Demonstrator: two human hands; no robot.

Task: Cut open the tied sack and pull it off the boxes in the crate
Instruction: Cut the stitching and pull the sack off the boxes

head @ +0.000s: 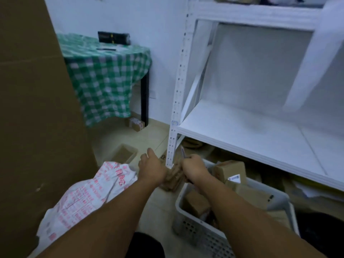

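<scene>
A white sack [87, 196] with red print lies crumpled on the floor at the lower left, beside and partly under my left forearm. To its right stands a pale slatted crate [188, 227] holding several cardboard boxes [229, 170]. My left hand [151, 169] reaches forward, thumb up, and grips a brown ribbed bundle [174, 178] just beyond the crate's far left corner. My right hand [194, 167] is fisted on a thin cutter [182, 152] whose tip points up, close to the bundle. The image is blurred, so I cannot tell what the bundle is.
A white metal shelf rack [242, 131] fills the right, its post [173, 127] right behind my hands. A tall cardboard panel [33, 108] walls off the left. A table with a green checked cloth [104, 77] stands behind. A small open box [124, 154] sits on the floor.
</scene>
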